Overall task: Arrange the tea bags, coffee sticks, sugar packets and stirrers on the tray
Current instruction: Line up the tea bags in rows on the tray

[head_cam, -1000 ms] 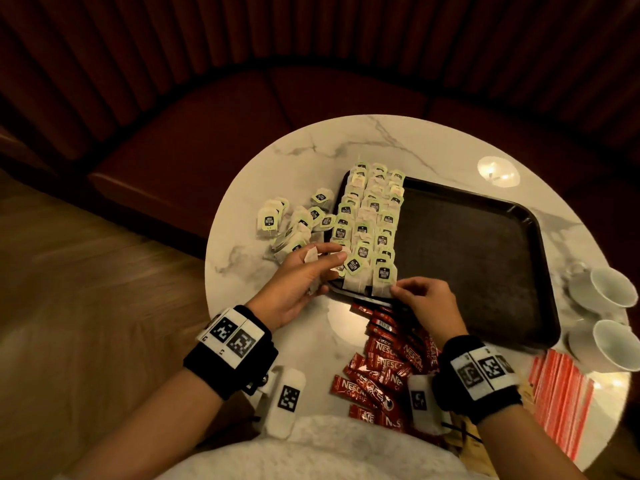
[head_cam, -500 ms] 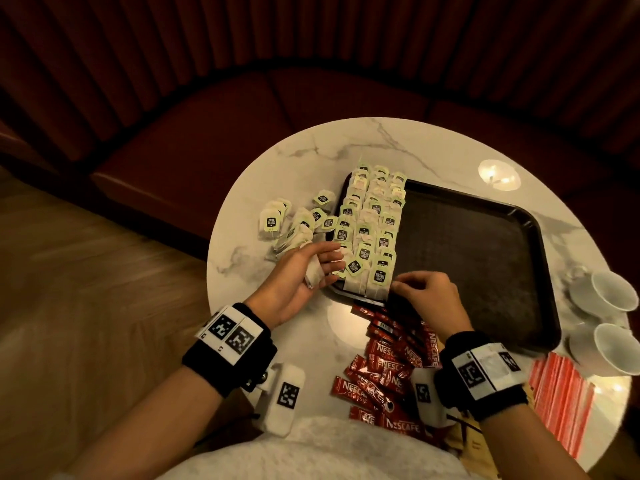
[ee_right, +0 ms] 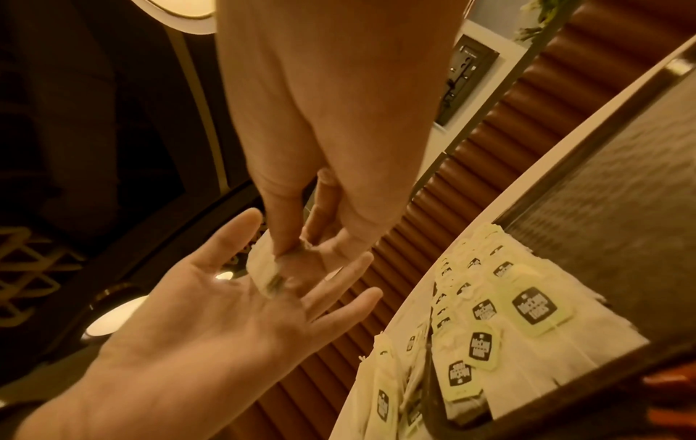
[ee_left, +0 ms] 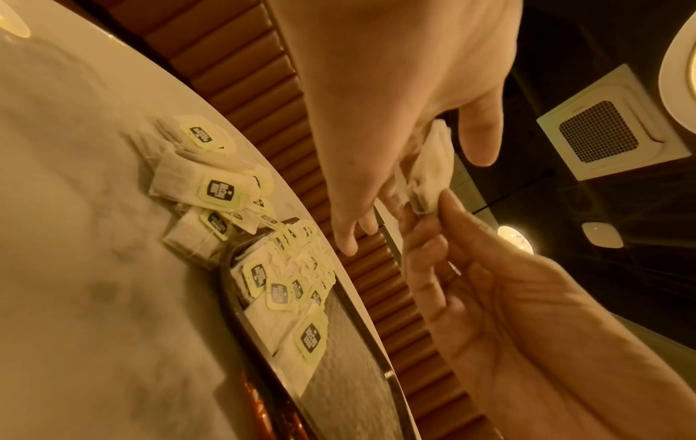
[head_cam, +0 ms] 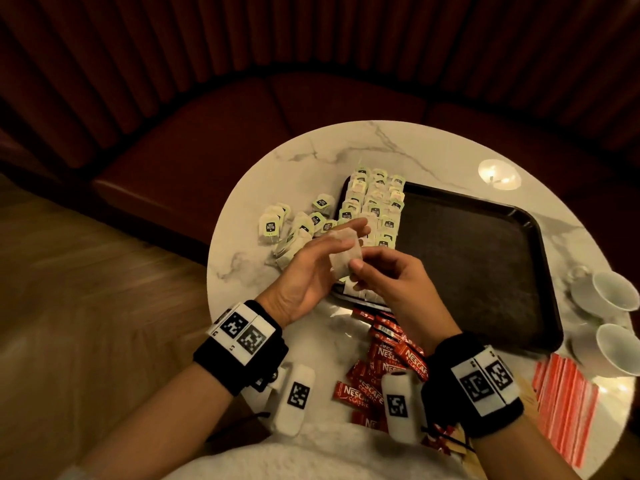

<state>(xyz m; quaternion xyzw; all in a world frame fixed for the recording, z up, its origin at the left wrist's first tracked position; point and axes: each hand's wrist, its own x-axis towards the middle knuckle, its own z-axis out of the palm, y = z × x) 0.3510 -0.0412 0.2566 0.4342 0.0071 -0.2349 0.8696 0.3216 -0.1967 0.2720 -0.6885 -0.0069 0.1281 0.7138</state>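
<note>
A white tea bag [head_cam: 343,254] is held above the near left corner of the dark tray [head_cam: 478,258]. My right hand [head_cam: 377,275] pinches its lower edge between thumb and fingers. My left hand [head_cam: 313,261] lies palm-up under it with straight fingers; the right wrist view shows that open left palm [ee_right: 211,303] with the tea bag [ee_right: 260,265] on its fingers. Rows of green-tagged tea bags [head_cam: 375,206] fill the tray's left side. Loose tea bags [head_cam: 294,226] lie on the marble left of it. Red coffee sticks [head_cam: 384,362] are piled near me.
Red-and-white striped packets [head_cam: 564,403] lie at the near right of the round marble table [head_cam: 346,150]. Two white cups [head_cam: 613,296] stand beyond the tray's right end. A red upholstered bench curves behind the table.
My left hand rose from the tray's left edge with a tea bag and turned palm-up. My right hand left the near row on the tray and now pinches that bag.
</note>
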